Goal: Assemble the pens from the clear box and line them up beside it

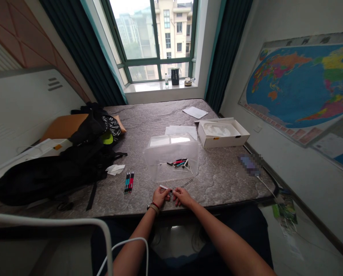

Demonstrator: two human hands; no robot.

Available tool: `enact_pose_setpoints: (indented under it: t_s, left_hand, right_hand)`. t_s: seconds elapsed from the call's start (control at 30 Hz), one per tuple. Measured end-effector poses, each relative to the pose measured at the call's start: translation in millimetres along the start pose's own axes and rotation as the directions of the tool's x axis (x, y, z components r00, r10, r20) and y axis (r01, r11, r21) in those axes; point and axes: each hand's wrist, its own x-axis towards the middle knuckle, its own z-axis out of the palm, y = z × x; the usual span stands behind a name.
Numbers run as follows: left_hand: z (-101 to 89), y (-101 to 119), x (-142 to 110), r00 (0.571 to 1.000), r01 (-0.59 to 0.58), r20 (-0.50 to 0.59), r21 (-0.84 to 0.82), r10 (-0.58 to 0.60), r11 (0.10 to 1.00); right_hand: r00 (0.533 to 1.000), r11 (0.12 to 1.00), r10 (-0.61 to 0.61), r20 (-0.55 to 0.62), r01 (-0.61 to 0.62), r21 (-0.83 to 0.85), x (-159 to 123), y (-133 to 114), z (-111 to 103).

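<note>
My left hand (159, 198) is closed around a slim white pen (164, 187), which sticks out past the fingers toward the upper left. At the pen's dark end, the fingers of my right hand (183, 197) are pinched together; exactly what they grip there is too small to see clearly. Just beyond both hands lies a clear plastic box (157, 165), holding a loose heap of pens and slender pen parts (179, 163) in black, red, teal and white. To the left, several teal, black and red pens (129, 182) lie side by side on the mattress.
A crumpled tissue (115, 169) and a black backpack (47, 178) occupy the left side of the mattress (217, 172). Behind the clear box are paper sheets (185, 130); an open white carton (225, 140) stands right of them. A phone on a cable (250, 166) rests near the right edge.
</note>
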Motion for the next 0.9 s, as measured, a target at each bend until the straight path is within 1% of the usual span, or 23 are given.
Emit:
enact_pose_setpoints:
  t_s: [0.07,0.23,0.33,0.47,0.53,0.6,0.67,0.7,0.8,0.9]
  left_hand:
    - [0.5,0,0,1.0,-0.001,-0.01,-0.002,0.001,1.0]
    - [1.9,1,-1,0.999,-0.01,-0.036,-0.004,0.01,1.0]
    - [2.7,2,-2,0.997,-0.011,-0.072,-0.013,0.01,1.0]
    - [3.1,2,-2,0.996,-0.005,-0.088,-0.039,0.001,0.999]
    - [2.8,2,-1,0.994,-0.009,-0.105,-0.079,0.001,0.997]
    - [2.1,2,-1,0.991,-0.025,-0.137,-0.151,0.004,0.988]
    - [1.4,2,-2,0.988,-0.042,-0.155,-0.234,0.005,0.971]
    - [1.1,2,-2,0.988,-0.046,-0.155,-0.265,0.004,0.963]
    - [0.6,4,-5,0.991,-0.038,-0.137,-0.304,-0.004,0.952]
    - [0.1,6,-7,0.991,-0.034,-0.133,-0.344,-0.013,0.939]
  right_hand:
    - [1.0,1.0,-0.012,-0.022,0.012,0.02,-1,0,1]
    - [0.999,0.999,0.033,0.024,-0.032,-0.027,-3,-5,1]
    - [0.999,0.998,0.036,0.022,-0.035,-0.042,-4,-8,1]
    - [1.0,0.997,0.017,-0.016,-0.018,-0.069,-6,-6,4]
    - [0.998,0.988,-0.027,-0.064,0.017,-0.156,-8,-3,6]
    - [0.985,0.945,-0.139,-0.101,0.101,-0.313,-10,-2,7]
    - [0.963,0.858,-0.256,-0.087,0.184,-0.48,-12,-1,7]
    - [0.954,0.81,-0.293,-0.066,0.211,-0.547,-13,-1,8]
    - [0.945,0.705,-0.325,-0.024,0.225,-0.673,-15,-2,11]
    - [0.944,0.655,-0.329,-0.011,0.22,-0.723,-13,-4,14]
